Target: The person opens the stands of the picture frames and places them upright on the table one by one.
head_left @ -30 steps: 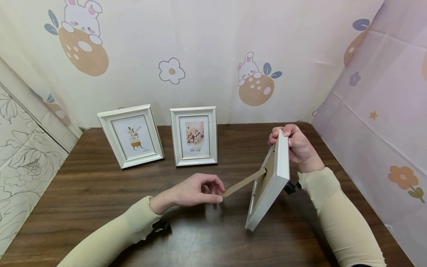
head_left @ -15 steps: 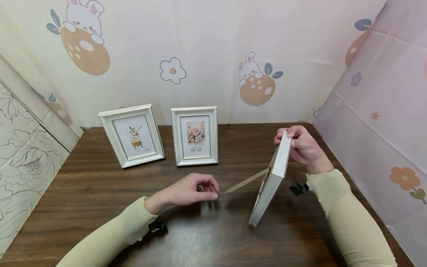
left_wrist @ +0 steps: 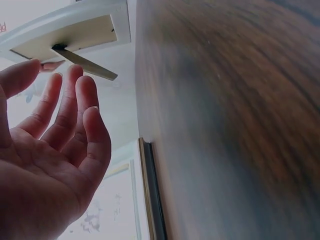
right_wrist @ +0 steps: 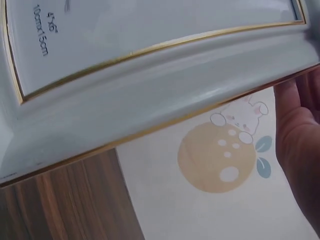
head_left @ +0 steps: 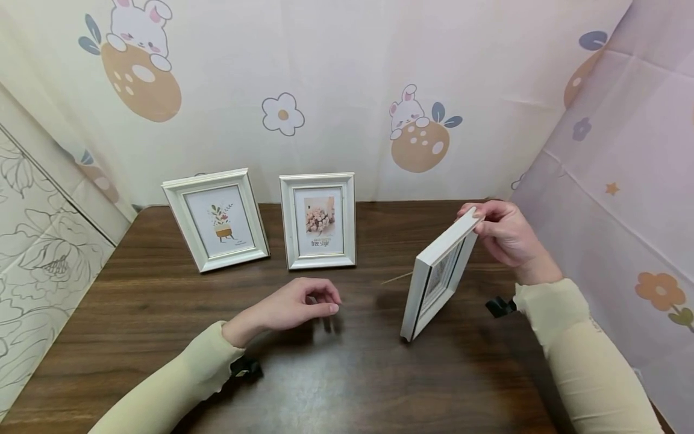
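My right hand (head_left: 506, 235) pinches a white picture frame (head_left: 441, 241) by its upper edge, thumb on one side and fingers on the other. The frame is tilted, its front turned toward the right; printed size text shows on its insert in the right wrist view. From its back sticks out a thin brown support leg (left_wrist: 87, 67), swung away from the backing. My left hand (head_left: 290, 304) hovers low over the table to the left of this frame, its fingers loosely curled and nothing in them. Whether the frame's lower corner touches the table I cannot tell.
Two similar white frames stand at the back of the dark wooden table (head_left: 303, 386): one with a potted-plant picture (head_left: 219, 223) on the left, one with a flower bouquet picture (head_left: 320, 220) beside it. A patterned curtain (head_left: 336, 66) hangs behind the table.
My left hand has let go of the support leg and drawn back left. My right hand has moved slightly right and turned the frame, so its front now shows instead of its back.
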`<state>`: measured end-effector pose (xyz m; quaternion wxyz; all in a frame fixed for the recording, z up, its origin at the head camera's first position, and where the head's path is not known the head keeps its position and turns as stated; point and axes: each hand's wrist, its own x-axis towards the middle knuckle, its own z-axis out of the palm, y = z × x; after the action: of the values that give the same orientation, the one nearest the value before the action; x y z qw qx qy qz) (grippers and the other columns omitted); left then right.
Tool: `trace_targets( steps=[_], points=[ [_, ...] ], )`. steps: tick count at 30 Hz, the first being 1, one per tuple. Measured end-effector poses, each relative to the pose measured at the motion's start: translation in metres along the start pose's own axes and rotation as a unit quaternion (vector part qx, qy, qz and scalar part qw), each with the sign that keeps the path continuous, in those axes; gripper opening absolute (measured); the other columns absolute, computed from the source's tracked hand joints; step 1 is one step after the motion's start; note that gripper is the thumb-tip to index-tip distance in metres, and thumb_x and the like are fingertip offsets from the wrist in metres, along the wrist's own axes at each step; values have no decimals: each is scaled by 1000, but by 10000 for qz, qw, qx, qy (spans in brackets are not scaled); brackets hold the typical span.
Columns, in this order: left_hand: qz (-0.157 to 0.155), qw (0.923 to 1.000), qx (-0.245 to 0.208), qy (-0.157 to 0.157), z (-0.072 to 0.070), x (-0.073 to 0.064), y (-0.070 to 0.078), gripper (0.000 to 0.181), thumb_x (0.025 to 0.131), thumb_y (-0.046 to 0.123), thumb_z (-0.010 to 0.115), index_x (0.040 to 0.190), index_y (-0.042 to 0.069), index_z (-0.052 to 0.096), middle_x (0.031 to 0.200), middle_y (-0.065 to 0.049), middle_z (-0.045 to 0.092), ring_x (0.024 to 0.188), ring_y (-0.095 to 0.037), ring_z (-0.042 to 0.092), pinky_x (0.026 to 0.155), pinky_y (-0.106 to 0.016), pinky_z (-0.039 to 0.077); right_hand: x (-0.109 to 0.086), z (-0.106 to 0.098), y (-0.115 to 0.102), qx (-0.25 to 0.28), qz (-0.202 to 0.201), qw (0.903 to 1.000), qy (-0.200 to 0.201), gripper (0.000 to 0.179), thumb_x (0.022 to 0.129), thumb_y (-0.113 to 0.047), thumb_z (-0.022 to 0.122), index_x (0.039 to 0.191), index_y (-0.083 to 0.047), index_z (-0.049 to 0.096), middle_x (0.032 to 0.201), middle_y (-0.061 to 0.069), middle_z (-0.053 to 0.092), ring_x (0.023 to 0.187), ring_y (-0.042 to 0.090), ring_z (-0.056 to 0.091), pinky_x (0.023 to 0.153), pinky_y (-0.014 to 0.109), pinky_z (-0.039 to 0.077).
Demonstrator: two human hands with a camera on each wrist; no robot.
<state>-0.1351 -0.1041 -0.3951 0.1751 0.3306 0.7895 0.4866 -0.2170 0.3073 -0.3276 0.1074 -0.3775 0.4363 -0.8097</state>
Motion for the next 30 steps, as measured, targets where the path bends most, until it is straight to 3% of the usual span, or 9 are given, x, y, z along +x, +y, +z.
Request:
trace_targets(
  steps=[7, 10, 15, 20, 23, 26, 30],
  points=[
    [35, 9997, 129, 215, -12, -2, -2, 17, 97, 22, 66, 105, 7, 68, 88, 4, 64, 84, -15, 60, 75, -30, 49, 1, -1, -6, -40, -261, 9977, 624, 23, 84, 31, 54, 97, 18, 67, 108, 27, 69, 105, 30, 66, 81, 29, 56],
    [29, 9991, 185, 372, -20, -1, 0, 14, 98, 23, 66, 103, 10, 68, 88, 3, 65, 85, -16, 60, 76, -31, 49, 2, -1, -8, -198, -414, 9930, 1092, 22, 84, 29, 55, 96, 16, 69, 105, 26, 70, 103, 29, 66, 80, 28, 56],
    [-140, 9972, 368, 637, -32, -2, 2, 12, 97, 24, 67, 103, 13, 68, 91, 3, 65, 87, -17, 60, 78, -32, 50, 5, 0, -10, -789, -501, 9721, 2149, 23, 84, 29, 57, 94, 14, 71, 99, 22, 72, 97, 25, 68, 77, 26, 55],
    [-374, 9952, 473, 772, -38, -4, -2, 13, 97, 24, 67, 102, 12, 69, 92, 3, 66, 88, -17, 61, 79, -33, 50, 7, 0, -13, -1077, -403, 9550, 2734, 23, 85, 27, 58, 96, 12, 72, 101, 18, 73, 92, 22, 69, 71, 25, 56],
    [-371, 9955, 527, 702, -38, -5, -6, 14, 97, 24, 67, 102, 11, 69, 92, 3, 65, 88, -17, 60, 79, -34, 50, 9, -1, -14, -1247, -266, 9432, 3069, 21, 84, 23, 63, 98, 10, 73, 101, 15, 74, 88, 19, 69, 65, 23, 55],
    [-318, 9960, 613, 572, -37, -5, -11, 13, 97, 25, 66, 102, 13, 69, 91, 4, 64, 88, -16, 60, 78, -33, 50, 11, -2, -14, -1460, -161, 9281, 3421, 19, 83, 19, 68, 96, 7, 75, 98, 11, 75, 73, 13, 64, 56, 18, 49],
    [-283, 9966, 674, 384, -35, -4, -15, 10, 98, 25, 65, 101, 16, 68, 88, 3, 65, 86, -16, 61, 76, -31, 50, 13, -4, -14, -1501, -132, 9152, 3737, 19, 81, 18, 71, 94, 6, 76, 93, 9, 75, 69, 11, 64, 56, 17, 50]
  ],
)
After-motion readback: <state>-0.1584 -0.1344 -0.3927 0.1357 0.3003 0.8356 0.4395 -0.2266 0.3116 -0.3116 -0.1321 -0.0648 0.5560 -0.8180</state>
